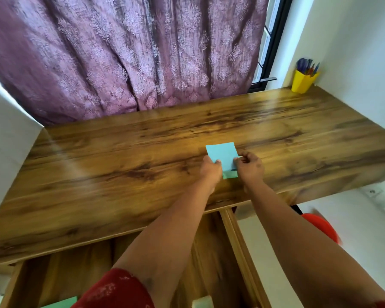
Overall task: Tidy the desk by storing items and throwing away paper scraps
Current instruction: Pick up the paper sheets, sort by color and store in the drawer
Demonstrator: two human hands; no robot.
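Note:
A light blue square of paper (222,154) lies on the wooden desk (120,165) near its front edge, with a green sheet (229,174) peeking out beneath its near side. My left hand (211,172) pinches the blue paper's left edge between thumb and fingers. On the paper's right edge my right hand (250,166) grips it with curled fingers. Both forearms reach over an open wooden drawer (60,276) below the desk front.
A yellow pen cup (303,81) full of pens stands at the desk's far right corner by the white wall. A purple curtain (120,54) hangs behind the desk. In the drawer lie a green sheet (62,302) and a pale block (202,302). A red object (322,225) sits under the desk's right side.

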